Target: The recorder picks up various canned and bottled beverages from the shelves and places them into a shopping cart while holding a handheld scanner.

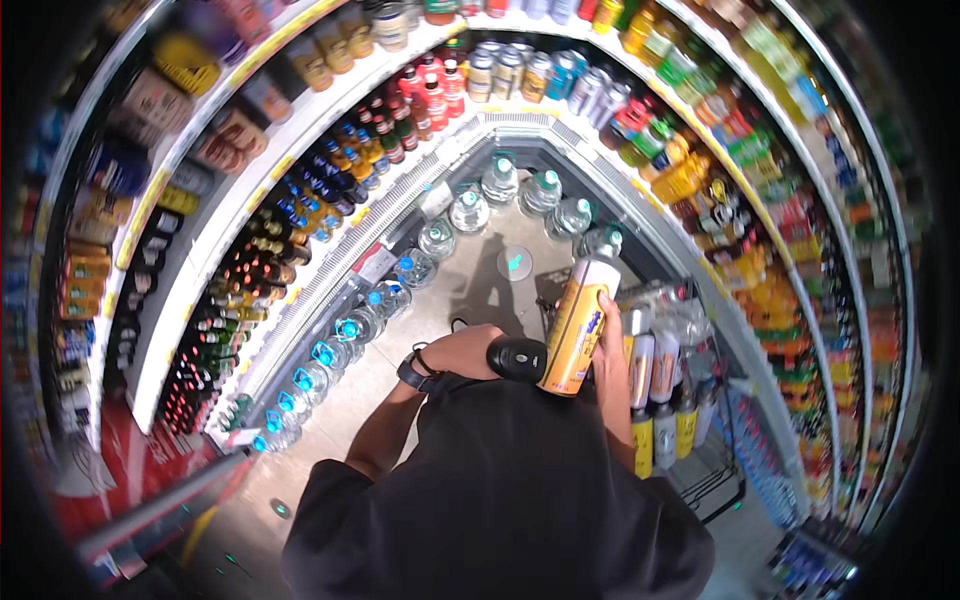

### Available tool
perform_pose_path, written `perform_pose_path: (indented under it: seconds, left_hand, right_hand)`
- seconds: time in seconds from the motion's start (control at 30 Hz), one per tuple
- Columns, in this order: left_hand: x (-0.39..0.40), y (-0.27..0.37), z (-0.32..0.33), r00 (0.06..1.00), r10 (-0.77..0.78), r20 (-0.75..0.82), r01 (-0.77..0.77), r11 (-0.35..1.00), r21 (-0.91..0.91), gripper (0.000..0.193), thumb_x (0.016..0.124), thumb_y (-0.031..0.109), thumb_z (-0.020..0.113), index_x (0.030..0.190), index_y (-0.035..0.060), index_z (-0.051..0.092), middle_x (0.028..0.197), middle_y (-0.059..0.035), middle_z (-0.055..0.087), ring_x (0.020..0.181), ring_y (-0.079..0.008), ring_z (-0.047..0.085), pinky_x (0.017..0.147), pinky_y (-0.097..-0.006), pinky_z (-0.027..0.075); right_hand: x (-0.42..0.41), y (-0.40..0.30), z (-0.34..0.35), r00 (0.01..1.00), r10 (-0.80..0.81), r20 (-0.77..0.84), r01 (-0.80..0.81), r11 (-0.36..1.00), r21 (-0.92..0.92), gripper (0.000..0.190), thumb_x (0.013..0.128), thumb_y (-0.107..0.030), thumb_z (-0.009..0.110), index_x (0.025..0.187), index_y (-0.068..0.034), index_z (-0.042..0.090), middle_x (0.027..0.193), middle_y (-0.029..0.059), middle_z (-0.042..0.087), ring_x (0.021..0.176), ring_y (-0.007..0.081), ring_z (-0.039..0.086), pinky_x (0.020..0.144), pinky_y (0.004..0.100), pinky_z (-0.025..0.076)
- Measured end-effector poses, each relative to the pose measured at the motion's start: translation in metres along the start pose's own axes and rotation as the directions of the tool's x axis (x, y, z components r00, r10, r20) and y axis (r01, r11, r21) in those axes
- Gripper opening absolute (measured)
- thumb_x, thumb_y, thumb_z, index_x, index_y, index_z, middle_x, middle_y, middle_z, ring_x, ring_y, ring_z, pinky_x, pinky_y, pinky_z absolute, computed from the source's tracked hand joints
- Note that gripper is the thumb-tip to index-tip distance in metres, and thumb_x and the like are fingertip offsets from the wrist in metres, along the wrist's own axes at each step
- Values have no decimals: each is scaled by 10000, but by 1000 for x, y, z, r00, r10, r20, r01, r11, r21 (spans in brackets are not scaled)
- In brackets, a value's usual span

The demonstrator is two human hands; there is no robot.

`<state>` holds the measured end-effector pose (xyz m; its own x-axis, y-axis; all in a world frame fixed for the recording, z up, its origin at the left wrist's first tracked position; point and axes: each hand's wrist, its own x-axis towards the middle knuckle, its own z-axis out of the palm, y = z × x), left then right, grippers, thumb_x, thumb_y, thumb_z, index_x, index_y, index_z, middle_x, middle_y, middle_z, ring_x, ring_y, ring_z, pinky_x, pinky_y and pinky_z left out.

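My left hand (471,351), with a dark watch (411,371) on its wrist, is closed around a black handheld barcode scanner (519,358). The scanner's front end points at the lower side of a tall yellow container (576,326) with a whitish upper end. Whether they touch, I cannot tell. My right hand (611,349) grips that container from its right side and holds it tilted in front of my chest. The container bears writing, and its kind, bottle or can, is not certain. My right fingers are partly hidden behind it.
A wire shopping cart (712,487) with several bottles (664,367) stands close on my right. Large clear water jugs (352,328) line the floor along the shelf base (330,281). Curved-looking shelves of drinks surround me. A round floor sticker (514,263) lies ahead.
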<state>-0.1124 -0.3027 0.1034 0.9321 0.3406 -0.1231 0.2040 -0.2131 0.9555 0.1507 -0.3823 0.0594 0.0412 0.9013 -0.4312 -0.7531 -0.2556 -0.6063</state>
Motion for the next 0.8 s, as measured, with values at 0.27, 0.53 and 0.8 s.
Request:
perform_pose_path:
  seconds: [0.27, 0.53, 0.8]
  left_hand:
    - [-30, -64, -44, 944, -89, -317, -41, 923, -382, 395, 755, 206, 792, 1049, -13, 647, 926, -96, 717, 857, -113, 636, 797, -301, 498]
    - [-73, -78, -66, 824, -346, -448, 127, 884, -449, 381, 800, 169, 762, 1135, 24, 652, 1020, -93, 714, 926, -118, 635, 857, -298, 493]
    - [-61, -35, -68, 284, -681, -675, 16, 707, -707, 189, 804, 171, 781, 883, 63, 647, 602, 36, 545, 502, -51, 472, 462, -251, 372]
  right_hand:
    - [85, -8, 50, 993, -84, -81, 55, 949, -309, 413, 815, -180, 706, 1153, 1, 553, 991, 128, 661, 874, 238, 670, 787, 368, 551]
    - [222, -6, 113, 962, -73, 264, 256, 580, -774, 704, 683, -80, 838, 1253, -44, 427, 1112, 77, 589, 1018, 170, 590, 895, 333, 483]
    - [465, 11, 238, 783, 8, 622, 569, 395, -721, 659, 678, -72, 819, 1240, -35, 477, 1130, 78, 599, 1023, 168, 583, 897, 320, 474]
